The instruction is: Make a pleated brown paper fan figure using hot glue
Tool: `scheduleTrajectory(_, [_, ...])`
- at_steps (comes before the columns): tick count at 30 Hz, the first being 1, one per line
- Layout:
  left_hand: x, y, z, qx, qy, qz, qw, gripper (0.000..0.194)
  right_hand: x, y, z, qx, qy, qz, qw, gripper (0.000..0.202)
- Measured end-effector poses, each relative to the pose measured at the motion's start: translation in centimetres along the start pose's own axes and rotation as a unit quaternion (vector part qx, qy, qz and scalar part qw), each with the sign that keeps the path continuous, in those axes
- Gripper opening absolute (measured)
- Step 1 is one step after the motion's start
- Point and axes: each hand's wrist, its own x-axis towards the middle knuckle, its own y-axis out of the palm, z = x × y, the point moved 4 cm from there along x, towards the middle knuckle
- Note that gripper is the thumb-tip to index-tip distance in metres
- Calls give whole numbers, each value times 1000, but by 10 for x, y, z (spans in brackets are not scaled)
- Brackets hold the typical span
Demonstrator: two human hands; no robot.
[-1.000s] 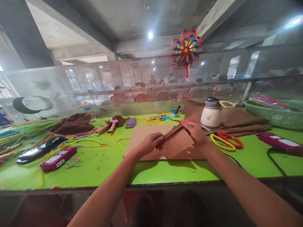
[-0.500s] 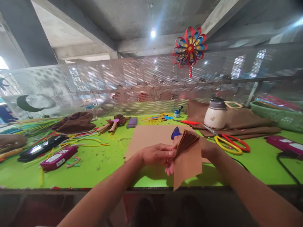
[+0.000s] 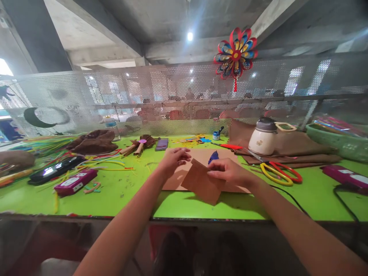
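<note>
- My right grip (image 3: 228,172) pinches folded brown paper (image 3: 202,182) by its edge, likely so the rest hangs free
- My left grip (image 3: 174,159) curls half-open, empty, just beside
- Cardboard sheet (image 3: 174,183) beneath probably shields the tabletop (image 3: 120,195)

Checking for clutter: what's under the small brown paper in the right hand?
Around the edges of the small brown paper, the larger brown sheet and green table show below; anything directly beneath it is covered.

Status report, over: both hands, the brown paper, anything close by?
Right hand pinching brown paper near its upper edge. Left hand open beside it, not holding. Blue object just beyond right hand.
</note>
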Motion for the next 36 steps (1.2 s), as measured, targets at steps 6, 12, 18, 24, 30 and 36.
scheduleTrajectory(6, [-4, 9, -8, 230, 78, 95, 965, 43, 8, 1, -15, -109, 20, 10, 994, 22])
scheduleTrajectory(12, [-15, 40, 8, 436, 157, 194, 865, 33, 12, 5, -17, -177, 18, 7, 984, 27])
scheduleTrajectory(18, [-8, 38, 22, 457, 144, 194, 856, 23, 15, 3, -31, -242, 19, 14, 970, 19])
scheduleTrajectory(24, [-7, 31, 24, 452, 96, 180, 868, 25, 11, -4, -30, -275, 27, 36, 961, 18])
scheduleTrajectory(30, [-5, 33, 25, 487, 119, 185, 845, 27, 6, -12, -28, -264, 15, 70, 962, 32])
scheduleTrajectory(36, [-3, 35, 26, 514, 113, 191, 829, 26, 4, -27, -31, -188, 33, 5, 982, 41])
